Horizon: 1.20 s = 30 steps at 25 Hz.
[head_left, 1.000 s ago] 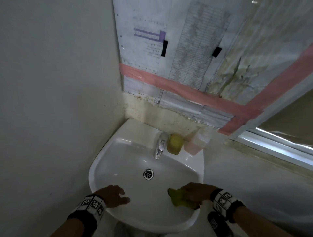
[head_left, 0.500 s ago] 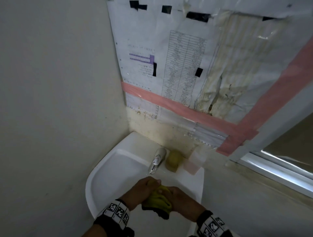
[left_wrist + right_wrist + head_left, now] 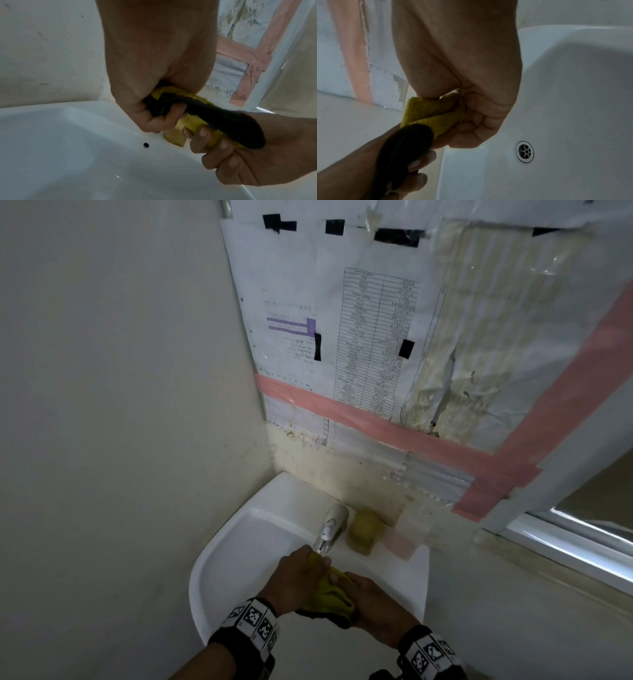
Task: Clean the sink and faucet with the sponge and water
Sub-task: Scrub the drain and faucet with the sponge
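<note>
Both hands hold a yellow sponge (image 3: 330, 599) with a dark scouring side, twisted between them over the white sink (image 3: 239, 546). My left hand (image 3: 299, 578) grips the far end just under the spout of the chrome faucet (image 3: 331, 527). My right hand (image 3: 371, 602) grips the near end. In the left wrist view the left hand (image 3: 161, 116) curls round the sponge (image 3: 199, 109) and the right hand (image 3: 240, 155) wraps it from the right. In the right wrist view the right hand (image 3: 471, 121) squeezes the sponge (image 3: 431, 112); the left hand (image 3: 406, 170) holds its dark side.
A yellowish lump (image 3: 363, 530) and a pinkish clear container (image 3: 407, 537) sit on the sink's back ledge right of the faucet. The drain (image 3: 524, 151) lies open in the basin. Walls close in on the left and behind; a window sill (image 3: 565, 553) runs to the right.
My left hand left the sink's front rim and joined the right on the sponge. Both hands moved up under the faucet, and my view tilted upward.
</note>
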Each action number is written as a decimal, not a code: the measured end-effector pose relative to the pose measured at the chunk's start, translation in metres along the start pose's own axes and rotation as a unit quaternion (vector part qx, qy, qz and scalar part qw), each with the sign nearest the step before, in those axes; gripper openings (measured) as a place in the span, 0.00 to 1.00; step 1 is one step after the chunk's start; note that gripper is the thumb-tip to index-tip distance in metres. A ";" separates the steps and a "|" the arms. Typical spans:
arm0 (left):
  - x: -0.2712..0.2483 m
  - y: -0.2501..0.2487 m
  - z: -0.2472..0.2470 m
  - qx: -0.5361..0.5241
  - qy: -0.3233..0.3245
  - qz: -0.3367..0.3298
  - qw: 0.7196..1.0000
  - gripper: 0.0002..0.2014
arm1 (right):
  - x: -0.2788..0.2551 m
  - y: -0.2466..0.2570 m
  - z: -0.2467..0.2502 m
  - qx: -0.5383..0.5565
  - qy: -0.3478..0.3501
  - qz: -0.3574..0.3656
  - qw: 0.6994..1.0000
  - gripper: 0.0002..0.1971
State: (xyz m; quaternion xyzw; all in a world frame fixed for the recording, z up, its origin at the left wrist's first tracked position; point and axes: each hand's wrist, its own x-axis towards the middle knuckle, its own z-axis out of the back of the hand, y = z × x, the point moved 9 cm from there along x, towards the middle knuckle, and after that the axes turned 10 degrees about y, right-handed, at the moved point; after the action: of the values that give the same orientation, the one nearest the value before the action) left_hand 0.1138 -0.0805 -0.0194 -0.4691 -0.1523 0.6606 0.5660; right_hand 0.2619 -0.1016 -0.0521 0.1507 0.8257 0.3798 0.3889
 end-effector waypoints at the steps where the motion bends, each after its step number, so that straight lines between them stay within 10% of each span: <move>1: 0.004 0.001 0.001 0.051 0.018 -0.005 0.999 0.21 | 0.005 0.000 0.000 0.019 -0.005 0.002 1.000 0.20; 3: 0.009 0.000 0.008 0.150 0.031 -0.021 0.988 0.27 | 0.014 0.001 -0.003 0.052 -0.007 0.005 0.999 0.20; 7: 0.018 0.018 0.032 0.033 0.012 -0.029 0.999 0.15 | 0.038 -0.004 -0.009 0.059 -0.009 -0.001 0.998 0.25; 30: 0.040 0.119 0.053 -0.098 0.132 -0.049 0.985 0.28 | 0.095 -0.053 -0.037 0.133 -0.125 -0.054 0.982 0.29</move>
State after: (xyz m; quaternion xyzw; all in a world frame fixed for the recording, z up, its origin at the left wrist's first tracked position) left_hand 0.0029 -0.0649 -0.0973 -0.5973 -0.1629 0.5461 0.5643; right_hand 0.1749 -0.1042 -0.1263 0.2024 0.8206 0.2236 0.4854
